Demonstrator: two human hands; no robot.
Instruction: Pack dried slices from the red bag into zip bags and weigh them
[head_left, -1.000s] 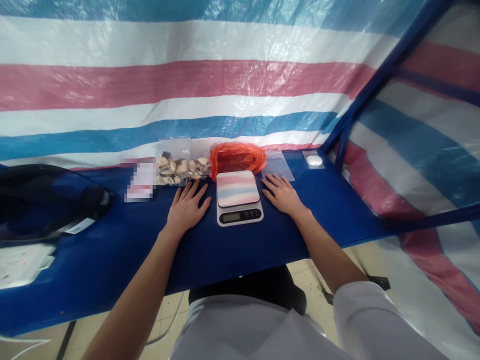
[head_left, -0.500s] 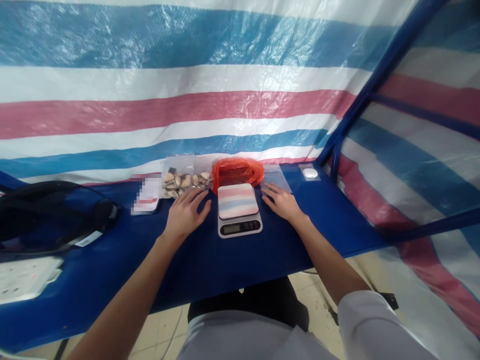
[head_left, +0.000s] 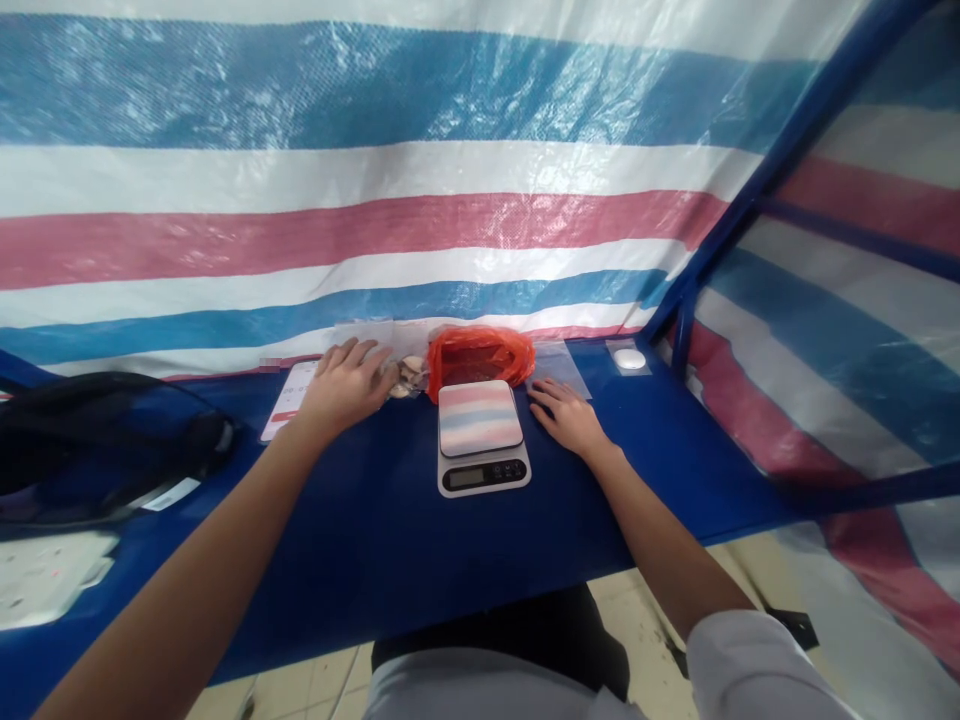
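**Left hand on the bag of pale pieces, right hand flat beside the scale**

The person's left hand [head_left: 346, 383] is lying over a clear plastic bag of pale, shell-like pieces [head_left: 405, 369] at the back of the blue worktop [head_left: 375, 540], fingers curled down onto it; whether it is actually gripping the bag I cannot tell. The right hand [head_left: 568, 417] is resting open and palm-down on the worktop, just right of a small white digital kitchen scale with a striped platform [head_left: 481, 436], holding nothing. A crumpled orange plastic bag [head_left: 480, 354] is sitting just behind the scale, touching the clear bag's right end. A white and red card [head_left: 289, 397] is lying just left of the left hand, and a flat clear plastic sleeve [head_left: 559, 362] is lying just beyond the right fingertips.

Risks, as I judge them: the clear bag is pressing against the orange one, so dragging it could be pulling that bag along or nudging the scale. If the bag's mouth is unsealed, which I cannot see, lifting it by one end could be spilling pieces across the worktop. The right hand is close enough to bump the scale.
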